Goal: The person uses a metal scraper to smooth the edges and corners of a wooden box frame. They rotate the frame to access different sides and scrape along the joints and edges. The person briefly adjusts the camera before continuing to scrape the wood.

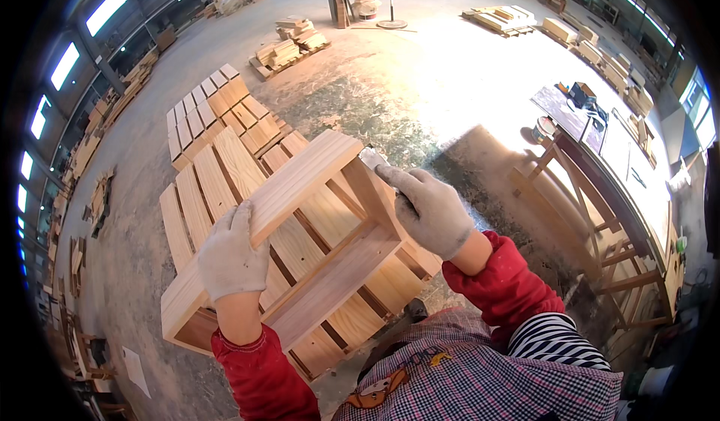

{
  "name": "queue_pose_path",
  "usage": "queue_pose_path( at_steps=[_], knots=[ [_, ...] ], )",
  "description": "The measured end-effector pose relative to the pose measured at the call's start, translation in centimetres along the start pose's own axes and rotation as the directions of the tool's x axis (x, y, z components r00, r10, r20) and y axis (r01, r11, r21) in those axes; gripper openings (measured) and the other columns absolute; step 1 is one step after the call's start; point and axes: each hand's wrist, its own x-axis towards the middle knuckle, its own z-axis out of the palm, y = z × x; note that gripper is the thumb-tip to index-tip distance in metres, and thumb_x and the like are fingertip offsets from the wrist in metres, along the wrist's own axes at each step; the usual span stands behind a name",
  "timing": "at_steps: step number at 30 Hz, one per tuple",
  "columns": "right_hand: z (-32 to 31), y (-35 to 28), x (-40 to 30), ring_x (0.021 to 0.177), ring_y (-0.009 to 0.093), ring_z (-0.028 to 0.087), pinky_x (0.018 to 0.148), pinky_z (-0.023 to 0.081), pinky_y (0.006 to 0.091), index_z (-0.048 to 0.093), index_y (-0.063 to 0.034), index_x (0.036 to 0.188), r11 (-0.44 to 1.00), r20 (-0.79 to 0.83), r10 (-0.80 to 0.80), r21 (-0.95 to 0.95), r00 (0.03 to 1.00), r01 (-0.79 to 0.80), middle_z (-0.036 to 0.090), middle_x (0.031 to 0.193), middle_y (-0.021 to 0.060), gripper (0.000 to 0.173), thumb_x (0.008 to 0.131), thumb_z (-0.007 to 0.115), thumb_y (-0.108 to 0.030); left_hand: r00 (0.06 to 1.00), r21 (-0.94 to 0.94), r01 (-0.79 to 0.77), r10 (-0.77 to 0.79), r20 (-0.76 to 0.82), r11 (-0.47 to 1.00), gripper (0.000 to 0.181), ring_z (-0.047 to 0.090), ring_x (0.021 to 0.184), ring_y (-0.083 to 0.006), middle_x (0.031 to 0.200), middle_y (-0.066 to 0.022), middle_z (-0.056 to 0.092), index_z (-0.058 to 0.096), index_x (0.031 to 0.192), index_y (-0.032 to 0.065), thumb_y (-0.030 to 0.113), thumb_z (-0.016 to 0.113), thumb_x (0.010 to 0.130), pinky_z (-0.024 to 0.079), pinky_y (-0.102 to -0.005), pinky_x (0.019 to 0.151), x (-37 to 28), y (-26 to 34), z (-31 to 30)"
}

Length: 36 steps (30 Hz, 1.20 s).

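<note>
A rectangular open frame of pale wooden boards [306,179] stands tilted before me, on top of a stack of similar wooden pieces [225,179]. My left hand [235,258], in a whitish work glove, grips the frame's upper board, fingers over its far edge. At the frame's right upper corner is my gloved right hand [430,210], closed around a small flat tool [372,157]. Its pale end shows past the fingertips beside the board's end; the rest is mostly covered by the hand, so its exact kind is unclear.
Right of me stands a wooden-legged workbench [613,156] bearing tools, with a bucket [543,129] at its near left corner. More stacked wood [202,108] lies beyond the frame. Farther off are a loaded pallet [289,46] and a pedestal fan [391,24].
</note>
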Motion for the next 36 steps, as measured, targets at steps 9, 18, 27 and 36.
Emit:
queue_pose_path(
  at_steps=[9, 18, 27, 36],
  knots=[
    [-0.9, -1.1, 0.1, 0.077, 0.034, 0.063, 0.07, 0.053, 0.0399, 0.061, -0.0107, 0.128, 0.998, 0.035, 0.05, -0.032, 0.998, -0.049, 0.062, 0.092, 0.0166, 0.044, 0.086, 0.054, -0.001, 1.0, -0.005, -0.022, 0.023, 0.001, 1.0, 0.045, 0.062, 0.11, -0.0311, 0.119, -0.0143, 0.066, 0.063, 0.124, 0.0071, 0.019, 0.07, 0.08, 0.05, -0.039, 0.094, 0.0, -0.1, -0.2],
    [-0.8, -0.6, 0.2, 0.078, 0.037, 0.063, 0.069, 0.053, 0.0436, 0.059, -0.011, 0.129, 0.999, 0.046, 0.027, -0.047, 0.999, -0.024, 0.062, 0.094, 0.0169, 0.044, 0.085, 0.053, -0.005, 0.997, 0.017, -0.05, 0.051, -0.06, 0.999, 0.041, 0.064, 0.103, -0.0323, 0.119, -0.0106, 0.067, 0.064, 0.122, 0.0111, 0.017, 0.067, 0.082, 0.052, -0.0398, 0.088, -0.2, -0.2, 0.1],
    [-0.5, -0.6, 0.1, 0.082, 0.036, 0.064, 0.074, 0.053, 0.0412, 0.06, -0.0089, 0.128, 0.999, 0.049, 0.036, -0.005, 0.998, -0.036, 0.064, 0.098, 0.0174, 0.044, 0.086, 0.052, -0.002, 1.0, 0.022, -0.02, 0.02, 0.003, 1.0, 0.044, 0.062, 0.11, -0.0297, 0.119, -0.0119, 0.066, 0.063, 0.123, 0.0086, 0.021, 0.069, 0.082, 0.051, -0.0382, 0.093, -0.2, 0.0, -0.1],
    [-0.2, -0.9, 0.0, 0.084, 0.035, 0.065, 0.076, 0.054, 0.0394, 0.061, -0.0074, 0.126, 0.999, 0.052, 0.026, -0.027, 0.998, -0.024, 0.065, 0.099, 0.0172, 0.044, 0.084, 0.053, 0.001, 1.0, 0.011, -0.029, 0.029, -0.011, 1.0, 0.043, 0.063, 0.11, -0.0298, 0.119, -0.0128, 0.066, 0.063, 0.123, 0.008, 0.021, 0.068, 0.082, 0.051, -0.0384, 0.093, -0.2, 0.0, -0.1]
  ],
)
